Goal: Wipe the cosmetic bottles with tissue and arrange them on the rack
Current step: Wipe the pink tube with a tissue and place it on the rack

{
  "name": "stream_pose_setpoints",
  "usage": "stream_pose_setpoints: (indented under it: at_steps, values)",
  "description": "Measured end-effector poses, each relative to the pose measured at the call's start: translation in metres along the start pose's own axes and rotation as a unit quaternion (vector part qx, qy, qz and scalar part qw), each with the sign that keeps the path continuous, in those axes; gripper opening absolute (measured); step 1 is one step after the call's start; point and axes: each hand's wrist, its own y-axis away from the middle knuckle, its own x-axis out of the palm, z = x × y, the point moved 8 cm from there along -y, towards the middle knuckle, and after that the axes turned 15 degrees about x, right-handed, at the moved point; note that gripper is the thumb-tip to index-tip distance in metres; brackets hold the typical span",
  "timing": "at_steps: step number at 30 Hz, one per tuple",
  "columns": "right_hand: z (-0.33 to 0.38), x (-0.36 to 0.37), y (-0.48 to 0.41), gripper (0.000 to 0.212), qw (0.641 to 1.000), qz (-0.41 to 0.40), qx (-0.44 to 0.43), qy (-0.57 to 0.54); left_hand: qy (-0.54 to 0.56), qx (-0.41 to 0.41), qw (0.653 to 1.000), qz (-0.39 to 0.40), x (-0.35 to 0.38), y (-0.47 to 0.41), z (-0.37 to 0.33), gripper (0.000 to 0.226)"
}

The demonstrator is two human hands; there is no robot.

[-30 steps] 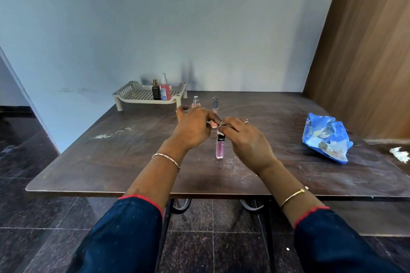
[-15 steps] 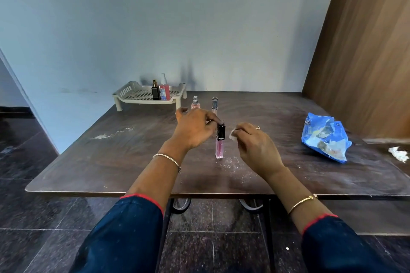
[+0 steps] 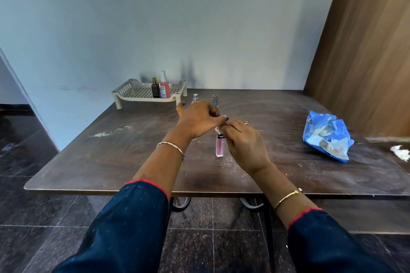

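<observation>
A slim pink bottle (image 3: 219,148) with a black cap stands upright on the brown table (image 3: 133,153). My left hand (image 3: 199,118) reaches over from the left and its curled fingertips hold the top of the cap. My right hand (image 3: 243,142) pinches a small piece of white tissue (image 3: 218,129) against the cap from the right. The cream rack (image 3: 137,94) sits at the back left and holds a black bottle (image 3: 156,90) and a red pump bottle (image 3: 164,87). Two small bottles, one (image 3: 195,97) and another (image 3: 215,99), stand just behind my hands.
A blue tissue packet (image 3: 326,136) lies on the table's right side, with a crumpled white tissue (image 3: 400,152) beyond it at the right edge. White dust marks the table near the bottle and at the left. A wooden panel stands at the right.
My right hand had pulled back from the bottle half a second ago and has come back onto the cap with the tissue. My left hand stayed on the cap.
</observation>
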Motion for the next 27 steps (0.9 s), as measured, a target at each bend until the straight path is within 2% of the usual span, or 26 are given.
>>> stream_pose_setpoints:
  at_steps: [4,9,13,18,20,27]
  values:
    - [-0.005,0.019,0.014,0.025,0.997,0.064,-0.001,0.054,0.009,0.0,1.0,0.007,0.002,-0.002,0.002,0.03]
    - [-0.005,0.028,0.027,0.026,0.99,0.128,-0.018,0.064,0.027,-0.004,1.0,0.011,0.004,-0.004,0.005,0.031]
    - [-0.006,0.023,0.019,0.022,0.991,0.121,-0.018,0.054,0.042,-0.001,0.999,0.002,0.005,-0.004,0.007,0.031]
    - [-0.002,0.005,0.001,0.019,0.999,0.031,-0.014,0.032,0.046,0.009,0.999,-0.004,0.005,-0.003,0.007,0.03]
    - [-0.001,0.005,0.001,0.02,0.999,0.022,-0.018,0.042,0.046,0.01,0.999,-0.006,0.004,-0.003,0.006,0.031]
    - [-0.002,0.023,0.027,0.026,0.99,0.12,-0.037,0.065,0.058,-0.002,0.998,-0.005,0.006,-0.001,0.009,0.031]
